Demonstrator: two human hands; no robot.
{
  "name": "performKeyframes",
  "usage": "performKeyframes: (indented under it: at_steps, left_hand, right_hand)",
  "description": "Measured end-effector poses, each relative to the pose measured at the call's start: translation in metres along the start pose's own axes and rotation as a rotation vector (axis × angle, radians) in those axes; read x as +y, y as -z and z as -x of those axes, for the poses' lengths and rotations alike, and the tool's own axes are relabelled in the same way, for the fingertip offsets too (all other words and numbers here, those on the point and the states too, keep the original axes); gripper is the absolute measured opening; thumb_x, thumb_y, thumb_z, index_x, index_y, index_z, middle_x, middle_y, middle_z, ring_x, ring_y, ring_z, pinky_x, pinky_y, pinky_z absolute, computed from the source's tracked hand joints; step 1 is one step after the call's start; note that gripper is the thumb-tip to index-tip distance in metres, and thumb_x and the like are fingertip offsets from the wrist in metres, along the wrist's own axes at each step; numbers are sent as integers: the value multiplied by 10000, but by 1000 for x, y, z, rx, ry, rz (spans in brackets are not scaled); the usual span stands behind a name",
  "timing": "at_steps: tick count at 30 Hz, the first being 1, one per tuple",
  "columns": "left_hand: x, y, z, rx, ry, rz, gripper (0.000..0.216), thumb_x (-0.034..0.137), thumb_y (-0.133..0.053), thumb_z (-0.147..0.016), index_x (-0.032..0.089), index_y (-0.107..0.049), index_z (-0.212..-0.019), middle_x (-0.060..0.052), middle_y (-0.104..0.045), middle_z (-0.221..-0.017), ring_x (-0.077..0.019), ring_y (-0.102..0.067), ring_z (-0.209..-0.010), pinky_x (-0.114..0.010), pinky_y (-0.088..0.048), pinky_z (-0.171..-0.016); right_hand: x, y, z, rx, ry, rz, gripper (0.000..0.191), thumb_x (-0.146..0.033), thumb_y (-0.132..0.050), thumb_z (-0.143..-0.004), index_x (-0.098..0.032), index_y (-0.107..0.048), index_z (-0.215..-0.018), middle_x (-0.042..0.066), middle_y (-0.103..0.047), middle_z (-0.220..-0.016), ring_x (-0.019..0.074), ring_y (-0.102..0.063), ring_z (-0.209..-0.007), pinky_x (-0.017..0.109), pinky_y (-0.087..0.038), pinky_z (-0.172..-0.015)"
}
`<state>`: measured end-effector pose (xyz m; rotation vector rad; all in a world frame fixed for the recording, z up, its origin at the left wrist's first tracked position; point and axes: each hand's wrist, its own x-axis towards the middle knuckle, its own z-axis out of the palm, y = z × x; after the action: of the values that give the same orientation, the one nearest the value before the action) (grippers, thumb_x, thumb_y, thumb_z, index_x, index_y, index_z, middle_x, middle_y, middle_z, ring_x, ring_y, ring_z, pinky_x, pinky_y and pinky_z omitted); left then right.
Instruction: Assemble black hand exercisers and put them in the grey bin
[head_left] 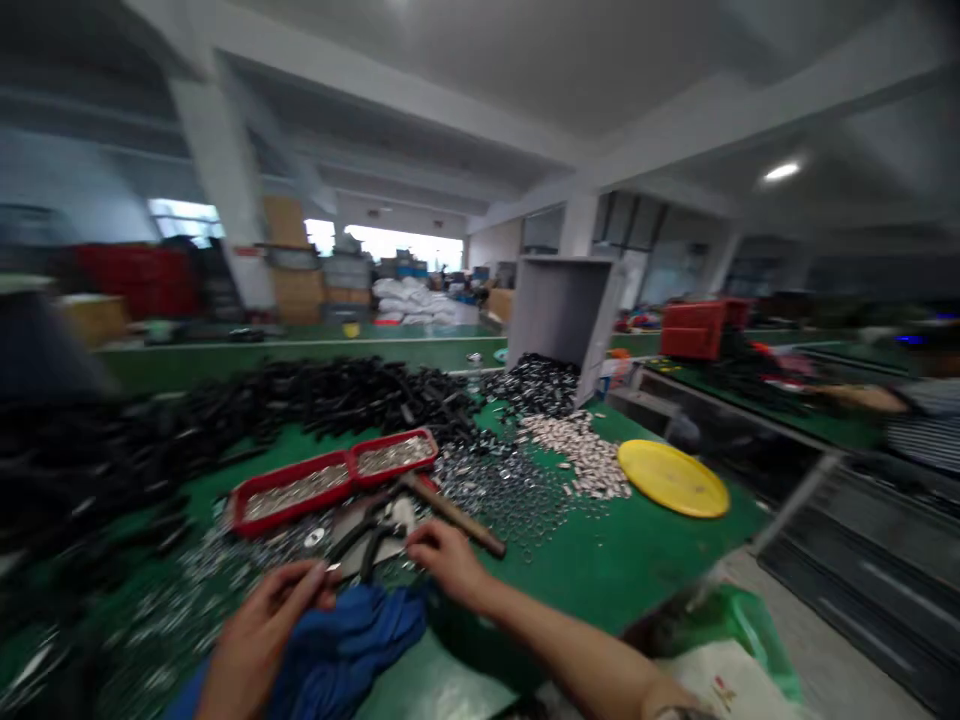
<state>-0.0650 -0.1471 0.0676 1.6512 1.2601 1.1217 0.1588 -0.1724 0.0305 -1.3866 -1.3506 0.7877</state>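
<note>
My left hand (262, 620) is at the lower left, thumb and fingers pinched together. A tiny shiny bit shows at its fingertips, too blurred to name. My right hand (450, 562) reaches in from the lower right, its fingers closed in a pinch; what they hold, if anything, cannot be made out. Between the hands lie black curved handles (367, 548), resembling a hand tool, close to both sets of fingertips. Below them is a crumpled blue cloth (352, 640). Just beyond my right hand rests a hammer (459, 516) with a wooden handle.
Two red trays (238, 512) hold small metal pieces. Black parts (360, 395) are heaped behind them. Loose metal rings (517, 495) and pale pieces (581, 450) spread rightward, near a tipped grey bin (555, 305) and a yellow lid (673, 478). A green bag (757, 630) sits lower right.
</note>
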Motion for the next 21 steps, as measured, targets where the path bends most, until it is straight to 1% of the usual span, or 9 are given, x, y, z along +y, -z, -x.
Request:
performKeyframes:
  at_steps: [1,2,4,6,8,12,15,18,21]
  left_hand:
    - [-9,2,3,20,70,69,591,720,-650,-707,171,-674,-924,-42,-721,-708,-265,-716,-805,-342,-547,-759]
    - [-17,3,2,41,98,127,575,686,-675,-704,167,-670,-952,-36,-716,-701,-250,-710,-807,-333,-536,-784]
    - [-31,3,-5,82,124,193,515,617,-693,-732,161,-664,-969,-36,-719,-758,-207,-685,-757,-307,-520,-770]
    - [-39,3,-15,117,142,231,438,562,-686,-769,161,-658,-944,-40,-720,-814,-172,-658,-714,-284,-510,-740]
    - [-43,1,-25,116,158,247,379,524,-665,-807,163,-651,-920,-41,-719,-839,-156,-645,-700,-274,-506,-730]
    - [-51,-8,-47,50,171,250,340,500,-651,-827,167,-634,-889,-36,-717,-850,-149,-644,-689,-275,-506,-720]
    - [-61,-17,-68,1,174,211,318,485,-638,-840,169,-628,-877,-32,-709,-831,-160,-650,-714,-279,-499,-718]
    - [-72,-27,-90,-14,151,80,260,429,-615,-870,169,-634,-855,-30,-687,-802,-174,-635,-755,-287,-475,-724]
    - [-81,-35,-107,5,97,-67,191,354,-612,-888,172,-640,-835,-31,-668,-825,-179,-614,-801,-304,-459,-769]
  right_hand:
    - [5,9,-1,-15,-19,-27,93,-278,-660,-791,-185,-663,-797,-11,-668,-735,158,-642,-707,267,-511,-694]
    - [12,17,-8,-34,-39,-53,145,-323,-660,-789,-183,-657,-829,3,-671,-771,168,-647,-736,285,-516,-720]
    - [29,28,-29,-61,-84,-96,268,-423,-656,-785,-187,-634,-910,17,-671,-823,178,-656,-739,319,-529,-746]
    - [43,33,-52,-91,-124,-112,339,-479,-672,-767,-192,-617,-939,16,-668,-822,183,-671,-725,333,-535,-760]
    - [49,33,-71,-112,-149,-95,353,-507,-677,-764,-194,-611,-916,11,-666,-802,180,-673,-697,328,-541,-742]
    - [54,19,-109,-177,-172,-22,324,-514,-652,-780,-201,-597,-841,17,-678,-747,161,-622,-589,303,-546,-596]
    - [61,1,-140,-250,-198,28,272,-471,-622,-802,-208,-576,-855,21,-699,-728,147,-579,-491,274,-501,-456]
    - [69,-12,-164,-304,-214,85,219,-427,-584,-840,-211,-560,-864,19,-710,-738,129,-576,-439,232,-446,-380]
    - [72,-19,-177,-345,-235,129,195,-393,-558,-870,-198,-561,-877,26,-720,-757,106,-566,-398,198,-390,-339]
